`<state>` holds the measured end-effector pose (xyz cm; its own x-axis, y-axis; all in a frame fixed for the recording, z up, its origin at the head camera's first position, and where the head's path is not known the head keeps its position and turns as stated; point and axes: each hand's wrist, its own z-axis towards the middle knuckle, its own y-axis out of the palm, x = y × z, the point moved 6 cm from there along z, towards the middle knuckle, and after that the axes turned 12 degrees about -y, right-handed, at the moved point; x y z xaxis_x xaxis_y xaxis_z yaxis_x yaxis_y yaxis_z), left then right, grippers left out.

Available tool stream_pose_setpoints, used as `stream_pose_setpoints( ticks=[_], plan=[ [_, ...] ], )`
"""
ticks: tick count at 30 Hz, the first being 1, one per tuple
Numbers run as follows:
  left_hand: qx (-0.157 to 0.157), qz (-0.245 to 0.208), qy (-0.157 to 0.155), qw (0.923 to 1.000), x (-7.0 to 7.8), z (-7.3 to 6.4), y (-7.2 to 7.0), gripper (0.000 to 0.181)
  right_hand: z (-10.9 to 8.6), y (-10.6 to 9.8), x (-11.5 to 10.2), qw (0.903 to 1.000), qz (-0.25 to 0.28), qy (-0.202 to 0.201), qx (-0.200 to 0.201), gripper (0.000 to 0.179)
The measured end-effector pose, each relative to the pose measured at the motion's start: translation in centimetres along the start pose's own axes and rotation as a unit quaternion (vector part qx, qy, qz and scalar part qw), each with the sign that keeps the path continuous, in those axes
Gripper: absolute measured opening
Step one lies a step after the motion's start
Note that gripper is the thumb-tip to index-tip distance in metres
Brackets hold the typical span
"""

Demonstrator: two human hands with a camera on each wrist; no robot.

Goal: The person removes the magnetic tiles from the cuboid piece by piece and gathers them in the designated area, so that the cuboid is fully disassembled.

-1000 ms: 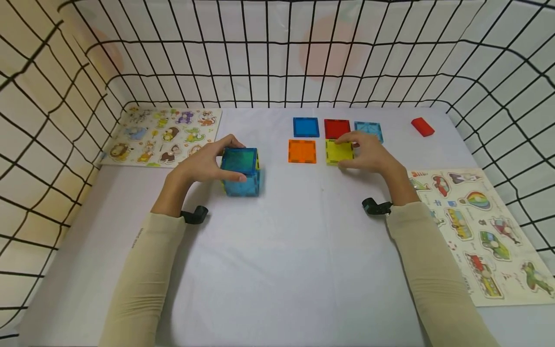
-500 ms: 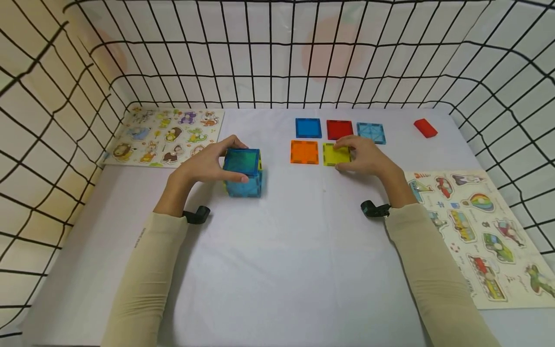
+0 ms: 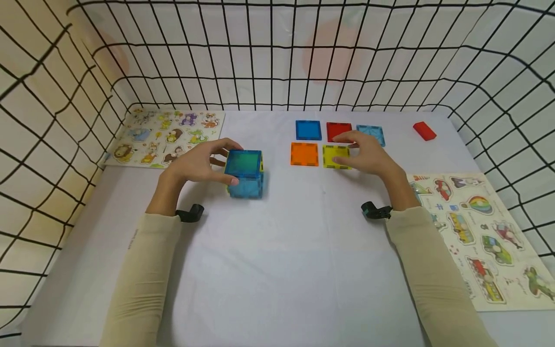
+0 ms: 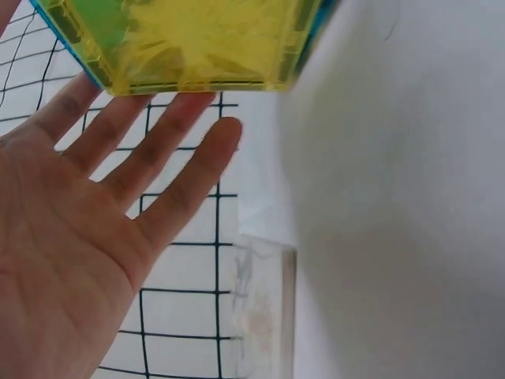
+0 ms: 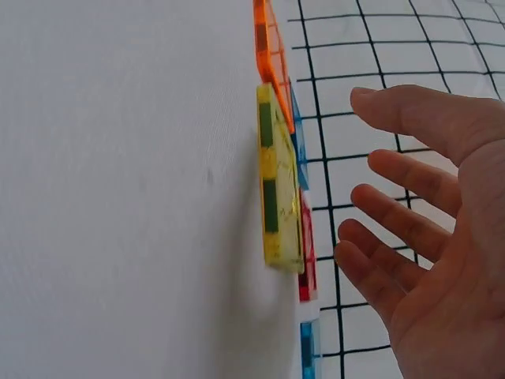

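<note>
A box of see-through magnetic tiles (image 3: 244,174), blue on top and light blue in front, stands on the white table at centre left. My left hand (image 3: 197,164) is spread at its left side, thumb near the front. The left wrist view shows the box's yellow side (image 4: 213,47) beyond straight fingers. To the right, my right hand (image 3: 372,155) hovers over a flat yellow magnetic tile (image 3: 330,153). In the right wrist view, a gap separates its loose fingers (image 5: 398,217) from the yellow tile. Orange (image 3: 304,154), blue (image 3: 308,130), red (image 3: 338,128) and light blue (image 3: 374,132) tiles lie around it.
A red block (image 3: 424,131) lies at the back right. Picture puzzle boards lie at the left, with animals (image 3: 166,137), and at the right, with vehicles (image 3: 481,236). Black wire mesh (image 3: 270,60) rises along the back and both sides.
My left hand has loosened and drawn slightly left from the tile box. My right fingers, earlier at the yellow tile's edges, have lifted off it. The yellow tile now sits slightly closer to the orange one.
</note>
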<state>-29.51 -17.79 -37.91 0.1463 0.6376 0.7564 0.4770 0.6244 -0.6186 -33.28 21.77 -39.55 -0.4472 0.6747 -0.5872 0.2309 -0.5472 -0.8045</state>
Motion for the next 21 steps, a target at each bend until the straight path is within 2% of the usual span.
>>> stream_pose_setpoints(
  ticks=[6, 9, 17, 21],
  plan=[
    [0.042, -0.001, 0.006, 0.9991, 0.2, 0.7, 0.6, 0.072, 0.4, 0.8, -2.0, 0.9986, 0.032, -0.038, 0.019, 0.062],
    [0.055, -0.016, 0.008, 0.9983, 0.1, 1.1, 1.0, 0.072, 0.6, 1.5, -3.1, 0.9973, 0.049, -0.050, 0.023, 0.062],
    [0.065, -0.075, 0.013, 0.9950, 0.3, 2.0, 2.1, 0.071, 1.5, 3.7, -6.5, 0.9941, 0.075, -0.077, 0.017, 0.063],
    [0.066, -0.082, 0.006, 0.9945, 0.3, 2.2, 2.4, 0.074, 2.0, 4.6, -8.1, 0.9918, 0.079, -0.100, 0.013, 0.066]
  ],
)
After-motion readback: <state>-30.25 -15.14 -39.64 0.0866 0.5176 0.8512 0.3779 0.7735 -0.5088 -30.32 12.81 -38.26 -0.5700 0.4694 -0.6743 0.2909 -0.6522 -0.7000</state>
